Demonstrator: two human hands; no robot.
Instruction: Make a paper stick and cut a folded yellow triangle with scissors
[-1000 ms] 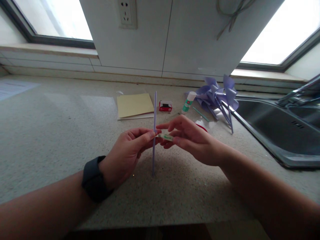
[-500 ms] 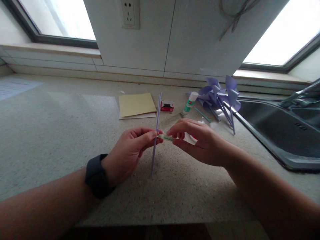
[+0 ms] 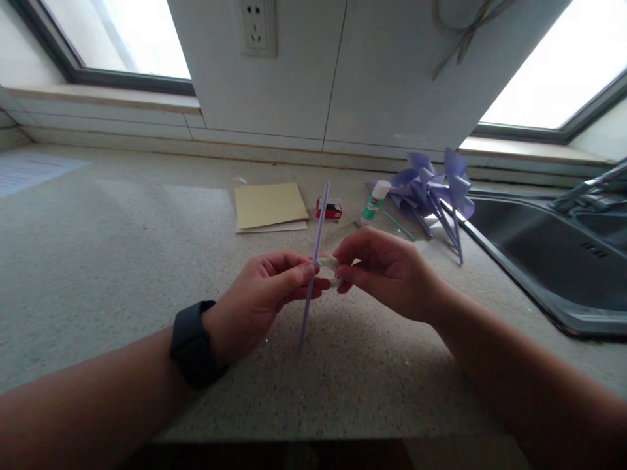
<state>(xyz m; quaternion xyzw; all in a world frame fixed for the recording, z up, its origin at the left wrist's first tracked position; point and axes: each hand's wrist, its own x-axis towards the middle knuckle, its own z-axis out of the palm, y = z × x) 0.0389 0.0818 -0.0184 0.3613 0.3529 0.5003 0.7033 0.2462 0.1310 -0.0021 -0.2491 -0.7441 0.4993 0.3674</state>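
Note:
In the middle of the view, my left hand (image 3: 274, 281) pinches a thin purple stick (image 3: 320, 230) between thumb and fingers. The stick stands nearly upright, its top leaning to the right. Just right of it, the fingers of my right hand (image 3: 382, 271) are closed on a small roll of clear tape (image 3: 327, 261), its ring facing me. The tape roll lies against the stick near my left fingertips. Whether a strip of tape sticks to the purple stick is too small to tell.
Behind my hands lie yellow paper sheets (image 3: 272, 205), a small red box (image 3: 330, 209), a glue stick (image 3: 375, 201) and a thin green stick (image 3: 399, 225). Purple pinwheels (image 3: 426, 186) rest beside the sink (image 3: 533, 251) at right. A printed sheet (image 3: 36, 171) lies far left.
The tape roll has turned from edge-on to showing its ring. My right fingers have closed more around it. The purple stick leans further right at its top.

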